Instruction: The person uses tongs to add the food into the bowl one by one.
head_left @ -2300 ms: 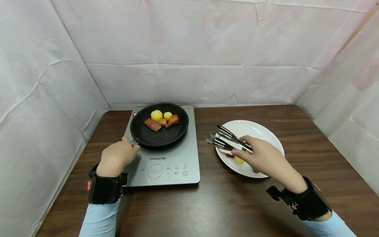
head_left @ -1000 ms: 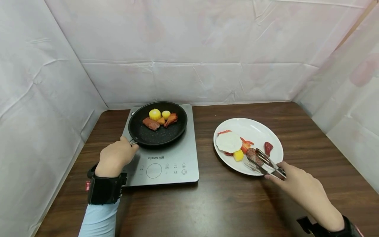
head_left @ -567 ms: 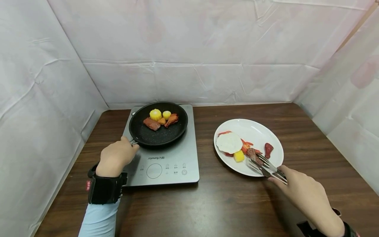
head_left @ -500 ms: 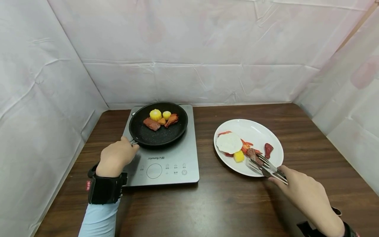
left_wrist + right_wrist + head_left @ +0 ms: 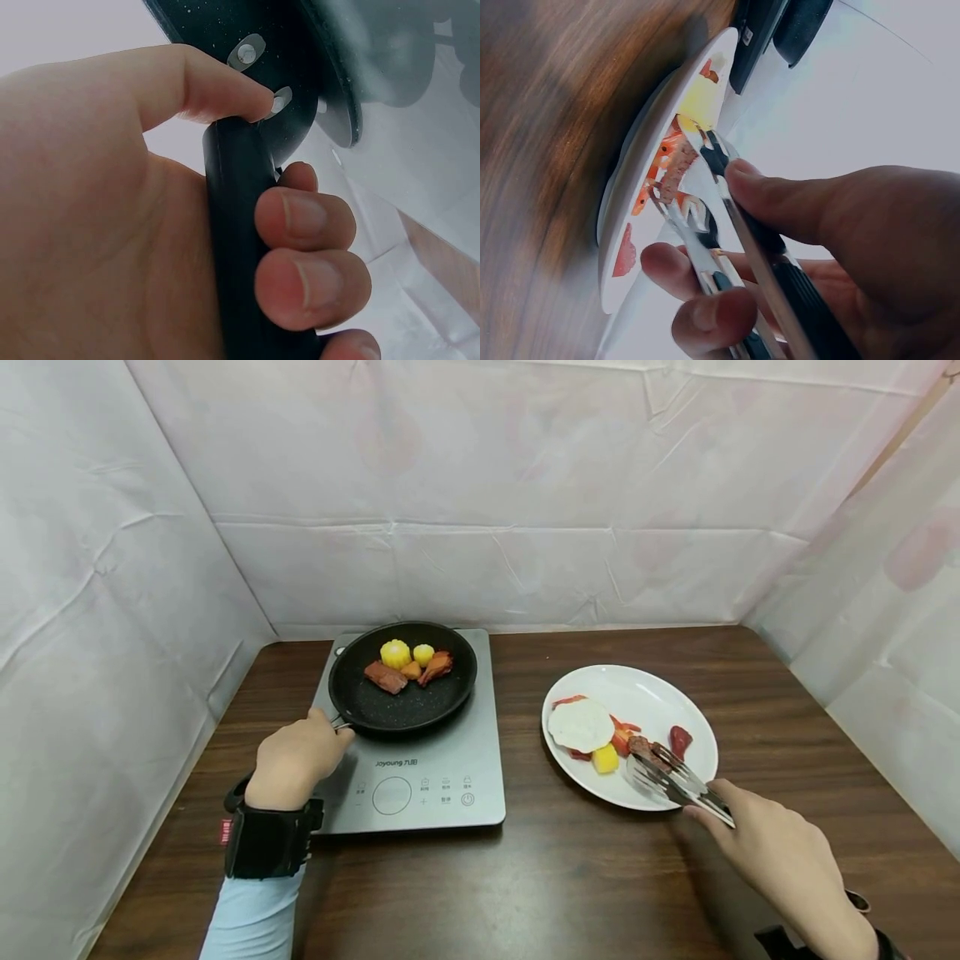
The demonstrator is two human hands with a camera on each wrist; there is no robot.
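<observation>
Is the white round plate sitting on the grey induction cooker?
No, the white round plate rests on the brown wooden table, to the right of the grey induction cooker.

At the first earlier picture the right hand [image 5: 780, 852] holds the tongs [image 5: 675, 777] above the left part of the plate [image 5: 637, 681], covering the food. Now this hand is at the near right edge of the plate, lower in the view. The tong tips now close on the brown meat [image 5: 643, 748], next to the yellow piece [image 5: 604, 759]. The white egg [image 5: 580, 725] is now uncovered.
</observation>
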